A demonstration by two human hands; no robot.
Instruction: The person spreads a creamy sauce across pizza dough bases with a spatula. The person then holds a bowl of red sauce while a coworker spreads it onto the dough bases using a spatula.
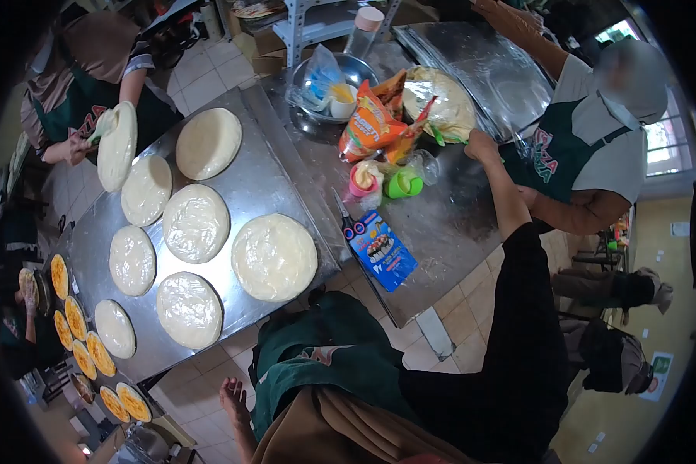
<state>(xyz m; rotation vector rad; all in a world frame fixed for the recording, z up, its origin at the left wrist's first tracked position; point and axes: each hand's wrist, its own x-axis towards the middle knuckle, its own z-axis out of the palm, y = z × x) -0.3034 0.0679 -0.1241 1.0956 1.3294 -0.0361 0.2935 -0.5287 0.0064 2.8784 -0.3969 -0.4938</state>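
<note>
My right arm stretches up and right, and my right hand [482, 145] is closed on the end of a thin green-handled tool [448, 140] beside a plastic-covered round of dough [439, 100]. Hanging low by the green apron [325, 340], my left hand [233, 396] has its fingers apart and holds nothing. Several white dough rounds [274, 257] lie on the steel table [243, 112]. An orange packet [373, 124], a pink cup [363, 179], a green cup [404, 182], scissors [353, 228] and a blue packet [383, 251] are on the other table.
A co-worker [100, 69] at upper left holds up a dough round [117, 147]. Another person [595, 139] stands at the right. A steel bowl [329, 124] and metal sheets [479, 66] sit at the back. Several orange-topped rounds [100, 354] lie at lower left.
</note>
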